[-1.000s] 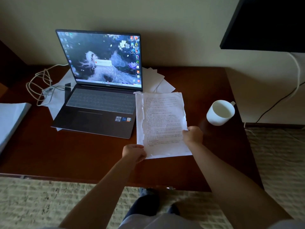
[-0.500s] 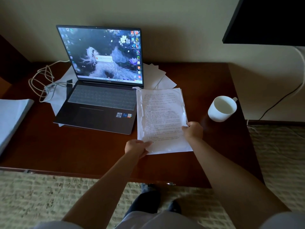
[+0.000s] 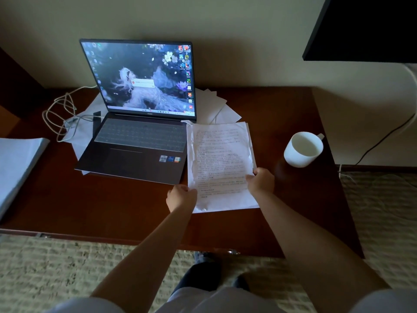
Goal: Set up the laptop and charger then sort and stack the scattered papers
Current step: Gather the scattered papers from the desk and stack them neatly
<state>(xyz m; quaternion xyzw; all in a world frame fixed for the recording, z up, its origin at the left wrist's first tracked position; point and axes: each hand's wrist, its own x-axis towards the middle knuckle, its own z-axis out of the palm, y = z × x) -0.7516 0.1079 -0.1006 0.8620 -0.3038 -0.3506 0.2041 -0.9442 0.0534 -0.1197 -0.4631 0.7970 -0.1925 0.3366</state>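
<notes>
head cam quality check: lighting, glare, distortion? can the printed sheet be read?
Head view: room dim, the open grey laptop's lit screen the brightest patch; no glare. Print on the white stack of printed paper sheets, held by left hand and right hand, too small to read. Wide-angle bends the dark brown wooden desk's edges. White ceramic mug shadowed.

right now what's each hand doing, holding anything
Left hand: grips the lower left edge of the printed paper stack.
Right hand: grips the right edge of the same stack.
</notes>
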